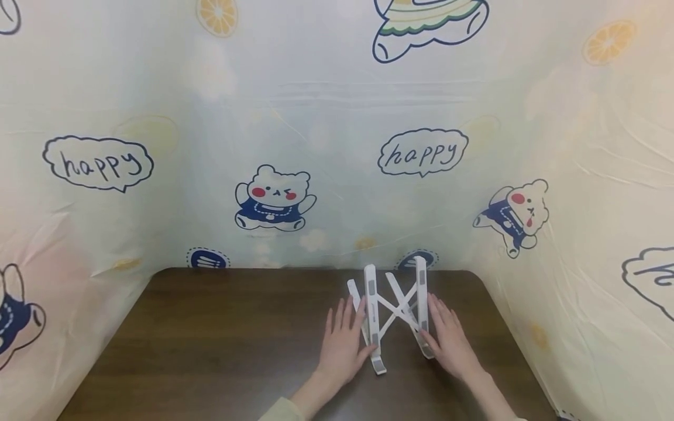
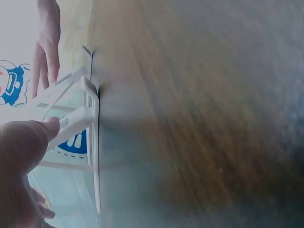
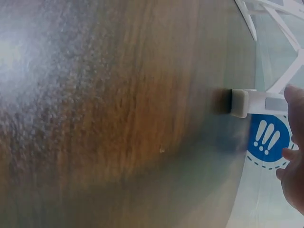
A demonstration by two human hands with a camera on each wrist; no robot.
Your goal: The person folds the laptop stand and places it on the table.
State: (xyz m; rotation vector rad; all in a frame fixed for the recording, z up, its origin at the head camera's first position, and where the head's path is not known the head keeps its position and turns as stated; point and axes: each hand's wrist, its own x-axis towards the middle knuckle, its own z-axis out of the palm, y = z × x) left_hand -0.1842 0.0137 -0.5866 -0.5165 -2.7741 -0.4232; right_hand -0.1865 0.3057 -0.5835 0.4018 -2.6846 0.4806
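A white folding laptop stand (image 1: 371, 318) stands spread on the table, its thin struts crossing in an X between two sloping side arms with grey pads. My left hand (image 1: 341, 345) holds the left arm, thumb on its front face and fingers extended along the outer side. On the other side my right hand (image 1: 454, 344) holds the right arm, its thumb reaching over the lower part and its fingers lying along the outside. In the left wrist view, the thumb (image 2: 28, 140) lies on the arm. The right wrist view shows a padded arm end (image 3: 241, 102) beside the fingers.
The dark brown wooden table (image 1: 221, 339) extends to the left of the stand. A pale printed curtain (image 1: 337, 117) with bears, orange slices and "happy" bubbles hangs behind the table's back edge and along both sides.
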